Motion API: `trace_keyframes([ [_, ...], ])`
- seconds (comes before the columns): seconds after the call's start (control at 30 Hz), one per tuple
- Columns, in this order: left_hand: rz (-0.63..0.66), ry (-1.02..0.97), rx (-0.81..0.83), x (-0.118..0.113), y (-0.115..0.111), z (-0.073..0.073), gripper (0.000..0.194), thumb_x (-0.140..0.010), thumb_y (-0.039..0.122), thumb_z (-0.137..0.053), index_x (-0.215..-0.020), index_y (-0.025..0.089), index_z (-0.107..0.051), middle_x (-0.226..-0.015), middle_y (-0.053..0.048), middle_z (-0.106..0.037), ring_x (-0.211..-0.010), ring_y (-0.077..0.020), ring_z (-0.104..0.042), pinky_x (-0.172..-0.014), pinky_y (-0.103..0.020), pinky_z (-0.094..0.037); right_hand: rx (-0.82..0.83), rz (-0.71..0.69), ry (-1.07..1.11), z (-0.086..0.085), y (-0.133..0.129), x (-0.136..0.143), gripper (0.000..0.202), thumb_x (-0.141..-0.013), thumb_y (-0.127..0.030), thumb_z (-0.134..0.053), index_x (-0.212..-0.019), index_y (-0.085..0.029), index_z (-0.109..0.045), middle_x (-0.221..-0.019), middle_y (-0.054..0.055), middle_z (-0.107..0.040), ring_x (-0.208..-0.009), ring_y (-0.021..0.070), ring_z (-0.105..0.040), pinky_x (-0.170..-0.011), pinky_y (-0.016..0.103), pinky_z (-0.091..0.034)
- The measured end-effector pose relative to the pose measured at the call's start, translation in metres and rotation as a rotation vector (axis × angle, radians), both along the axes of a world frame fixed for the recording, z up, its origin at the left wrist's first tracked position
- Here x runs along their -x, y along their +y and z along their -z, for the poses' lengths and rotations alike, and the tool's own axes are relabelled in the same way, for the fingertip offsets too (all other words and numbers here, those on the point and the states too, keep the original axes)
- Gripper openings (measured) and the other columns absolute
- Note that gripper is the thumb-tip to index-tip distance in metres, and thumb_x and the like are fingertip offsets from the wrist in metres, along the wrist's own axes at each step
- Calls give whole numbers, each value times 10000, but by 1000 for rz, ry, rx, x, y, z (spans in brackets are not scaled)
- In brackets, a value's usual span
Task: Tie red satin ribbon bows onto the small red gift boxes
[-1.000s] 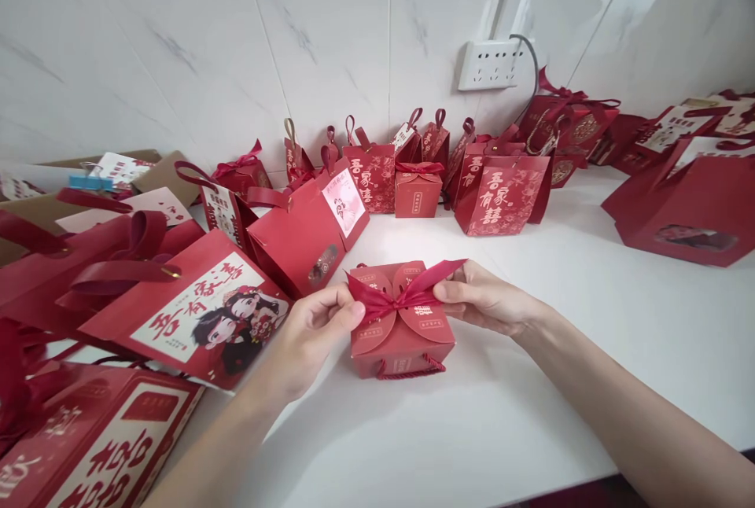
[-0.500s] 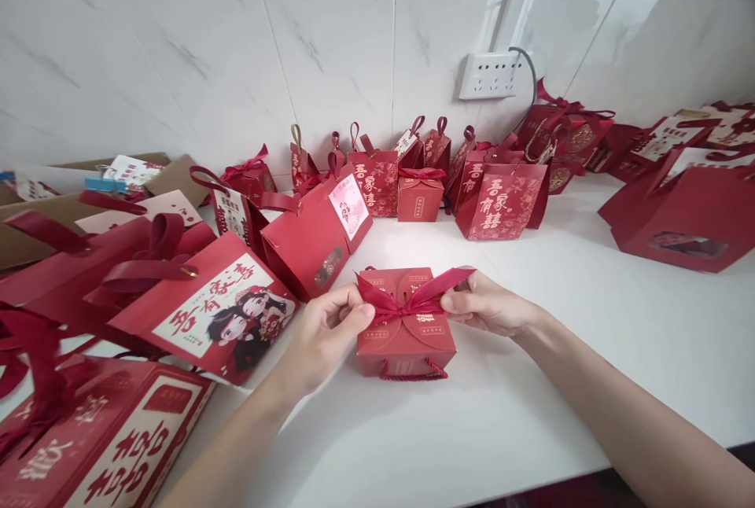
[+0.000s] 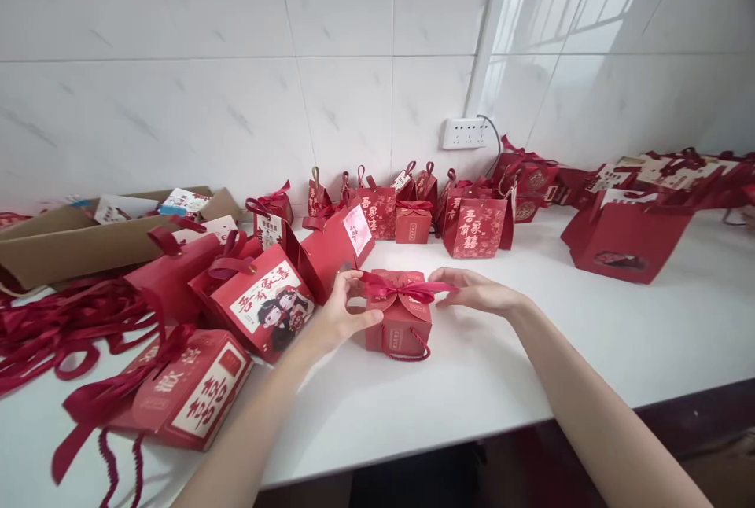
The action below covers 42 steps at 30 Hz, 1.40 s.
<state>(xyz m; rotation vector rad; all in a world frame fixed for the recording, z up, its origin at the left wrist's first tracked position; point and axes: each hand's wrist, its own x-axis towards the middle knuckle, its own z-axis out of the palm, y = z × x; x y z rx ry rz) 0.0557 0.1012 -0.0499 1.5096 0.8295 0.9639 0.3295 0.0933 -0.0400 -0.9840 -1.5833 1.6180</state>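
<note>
A small red gift box (image 3: 406, 327) stands upright on the white table, its flaps folded in petals on top. A dark-red ribbon bow (image 3: 406, 286) lies across the top, and a twisted red cord handle (image 3: 413, 355) hangs down the front. My left hand (image 3: 345, 311) is at the box's left side, thumb against the front left edge and fingers toward the back by the ribbon's left end. On the other side, my right hand (image 3: 472, 292) has its fingers stretched out and apart, close to the right side and the ribbon's right tail; whether they touch is unclear.
Several red gift bags (image 3: 274, 300) and a ribboned box (image 3: 189, 390) crowd the left, beside loose ribbons (image 3: 76, 319) and a cardboard carton (image 3: 88, 244). More small boxes (image 3: 413, 225) line the wall below a socket strip (image 3: 465, 134). A larger red bag (image 3: 628, 241) stands right.
My fingers have let go of the ribbon ends, and the hands have moved to the box's sides. The box has turned slightly. The head view has tilted up and shows more wall.
</note>
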Motion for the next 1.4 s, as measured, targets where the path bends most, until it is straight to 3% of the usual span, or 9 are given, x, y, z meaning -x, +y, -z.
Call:
trace_keyframes([
  [0.17, -51, -76, 50, -2, 3, 0, 500, -679, 377, -696, -1103, 222, -481, -1240, -97, -541, -1188, -216, -481, -986, -371, -383, -159, 20, -22, -2, -47, 21, 525, -727, -232, -666, -1227, -237, -506, -1352, 107, -456, -1228, 246, -433, -964, 407, -393],
  [0.3, -359, -125, -14, 2, 13, 1, 359, -716, 401, -631, -999, 198, -543, -1190, -91, -594, -1170, -211, -509, -1031, -376, -343, -25, -164, -24, -4, -88, 21, 284, -790, -337, -626, -1000, -147, -644, -1020, 123, -653, -874, 212, -645, -792, 373, -492],
  [0.37, -360, -125, -14, 6, 15, -2, 314, -739, 421, -592, -939, 179, -582, -1147, -95, -619, -1148, -217, -526, -1036, -377, -337, -34, -30, -98, -6, -96, 20, 270, -798, -390, -612, -830, -128, -666, -807, 88, -668, -736, 182, -637, -730, 342, -494],
  [0.47, -321, -145, -38, 12, 9, -11, 299, -766, 436, -552, -869, 166, -630, -1092, -94, -651, -1118, -226, -549, -1017, -373, -360, -147, 348, -163, -8, -92, 22, 293, -779, -441, -616, -797, -149, -640, -809, 65, -641, -747, 166, -590, -706, 310, -478],
  [0.53, -342, -132, -90, 15, -1, -16, 282, -772, 428, -552, -868, 176, -635, -1089, -80, -657, -1115, -224, -551, -1004, -366, -374, -177, 454, -156, -7, -81, 27, 309, -778, -465, -606, -834, -162, -630, -875, 70, -628, -814, 179, -582, -723, 315, -485],
  [0.7, -239, 117, -199, 17, -23, -19, 244, -753, 356, -584, -922, 187, -634, -1127, -70, -638, -1140, -233, -533, -999, -356, -381, -50, 412, -74, -4, -46, 46, 375, -796, -494, -583, -989, -174, -617, -1061, 110, -620, -966, 213, -591, -767, 328, -503],
  [0.93, -86, 257, -415, 14, -28, -23, 274, -817, 326, -535, -1057, 224, -622, -1266, -72, -538, -1263, -225, -420, -1085, -368, -289, -5, 468, 3, -5, -15, 70, 309, -707, -447, -662, -761, -148, -605, -765, 38, -621, -684, 125, -563, -605, 240, -437],
  [1.2, -15, 414, -439, 5, -26, -35, 250, -836, 303, -483, -991, 244, -670, -1242, -65, -540, -1226, -226, -446, -1097, -426, -263, -124, 500, 32, -22, -55, 65, 381, -659, -424, -689, -894, -172, -527, -585, -52, -530, -525, 95, -468, -554, 257, -367],
  [1.4, -34, 486, -463, 1, -26, -38, 230, -811, 304, -524, -973, 244, -675, -1175, -56, -562, -1153, -226, -495, -1055, -412, -318, -217, 367, -293, -22, -79, 59, 280, -704, -440, -645, -679, -185, -530, -629, 1, -564, -592, 141, -518, -574, 279, -390],
])
